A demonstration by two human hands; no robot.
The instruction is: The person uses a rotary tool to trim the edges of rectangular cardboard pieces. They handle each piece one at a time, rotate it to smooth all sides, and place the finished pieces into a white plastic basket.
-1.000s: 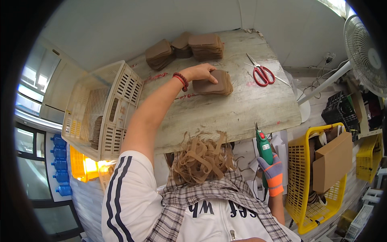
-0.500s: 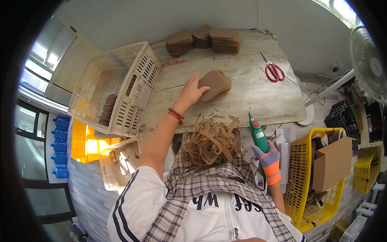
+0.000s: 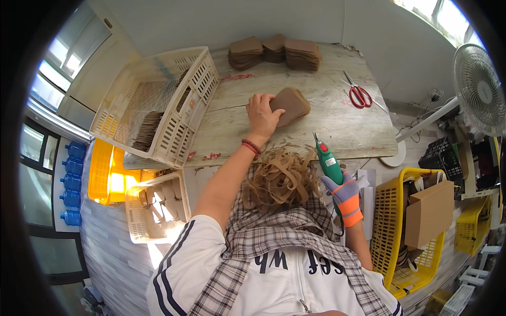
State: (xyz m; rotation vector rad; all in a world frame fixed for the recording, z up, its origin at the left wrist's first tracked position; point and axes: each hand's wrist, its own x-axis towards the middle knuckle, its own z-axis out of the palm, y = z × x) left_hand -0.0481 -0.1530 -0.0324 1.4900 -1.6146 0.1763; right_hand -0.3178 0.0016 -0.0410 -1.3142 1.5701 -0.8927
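Observation:
My left hand (image 3: 262,115), with red bands at the wrist, grips a thick stack of brown cardboard pieces (image 3: 290,104) lying on the worn wooden table (image 3: 327,124). My right hand (image 3: 345,195), in a purple and orange glove, holds a green electric cutting tool (image 3: 329,162) upright at the table's near edge. A heap of curled brown cardboard trimmings (image 3: 280,178) rests in my lap between the two hands.
More brown stacks (image 3: 274,51) sit at the table's far edge, red-handled scissors (image 3: 359,95) at the right. A cream plastic crate (image 3: 158,102) with cardboard pieces stands at left, another crate (image 3: 155,208) below it. A yellow basket (image 3: 408,231) with a cardboard box and a fan (image 3: 477,87) are at right.
My left hand has drawn the brown stack nearer across the table. The right hand with the green tool has stayed at the table's near edge.

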